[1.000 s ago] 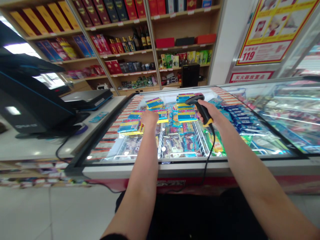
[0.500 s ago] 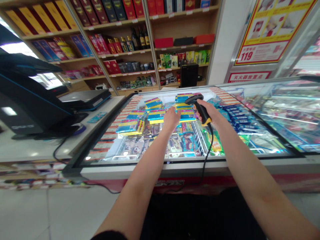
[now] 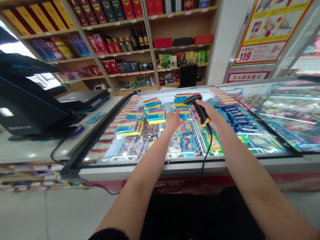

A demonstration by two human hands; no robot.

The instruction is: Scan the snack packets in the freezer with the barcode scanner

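Note:
My right hand (image 3: pixel 208 111) is wrapped round the handle of a black and yellow barcode scanner (image 3: pixel 203 113), its head tilted left over a stack of blue and yellow packs (image 3: pixel 182 98). A dark cable hangs from the handle's lower end. Just left of the scanner, my left hand (image 3: pixel 173 121) is open, fingers apart, at the near edge of another blue and yellow pack (image 3: pixel 185 115). Whether the fingertips touch it I cannot tell. More of these packs (image 3: pixel 156 115) lie in stacks to the left, on the glass-topped freezer (image 3: pixel 147 162).
Wrapped goods and white wire baskets (image 3: pixel 198 136) show inside the freezer. On the left counter (image 3: pixel 37 151) stand a black checkout machine (image 3: pixel 32 106) and a flat scale (image 3: pixel 82 99). Shelves with boxes and bottles (image 3: pixel 135 38) line the back. The scanner cable (image 3: pixel 206 150) runs over the freezer's front edge.
My left hand has shifted slightly down and its fingers have spread from a more closed shape. The scanner stays in my right hand at nearly the same place. The view has moved slightly.

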